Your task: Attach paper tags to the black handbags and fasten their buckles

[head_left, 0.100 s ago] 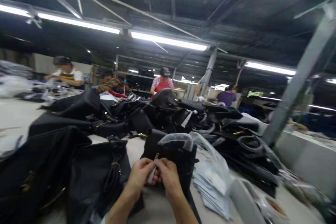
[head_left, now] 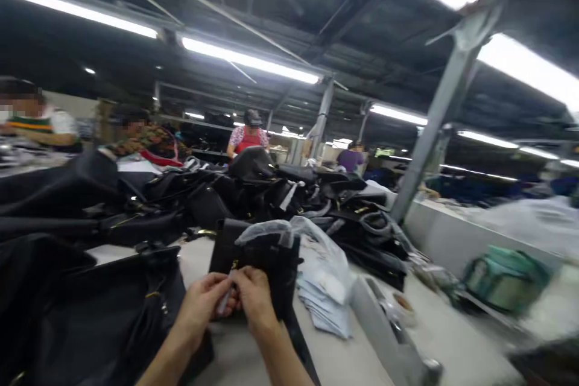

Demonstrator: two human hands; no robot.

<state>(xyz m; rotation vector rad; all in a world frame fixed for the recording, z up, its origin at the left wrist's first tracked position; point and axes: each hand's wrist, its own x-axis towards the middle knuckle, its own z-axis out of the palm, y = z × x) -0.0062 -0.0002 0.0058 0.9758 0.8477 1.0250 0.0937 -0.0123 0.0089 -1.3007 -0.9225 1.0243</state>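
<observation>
A black handbag (head_left: 283, 259) stands in front of me, its handle (head_left: 266, 230) wrapped in clear plastic. Small gold-coloured hardware (head_left: 234, 264) shows on its front. Just below that metal, my left hand (head_left: 203, 301) is closed on a narrow whitish strip (head_left: 223, 303). My right hand (head_left: 256, 295) meets it from the other side, thumb and fingers pinched at the strip's upper end. Whether the strip is joined to the gold piece is hidden by my fingertips. To the left lies another black bag (head_left: 99, 307) with straps on it.
Black bags (head_left: 208, 208) are heaped across the table. On the right are a stack of pale blue sheets (head_left: 321, 307), a grey tray (head_left: 380, 319) and a tape roll (head_left: 404, 303). A green bag (head_left: 506, 280) sits farther right. A co-worker in a red apron (head_left: 248, 140) is behind the heap.
The view has swung to the right, so everything sits farther left and the green bag now shows. Both hands keep their pinch on the strip.
</observation>
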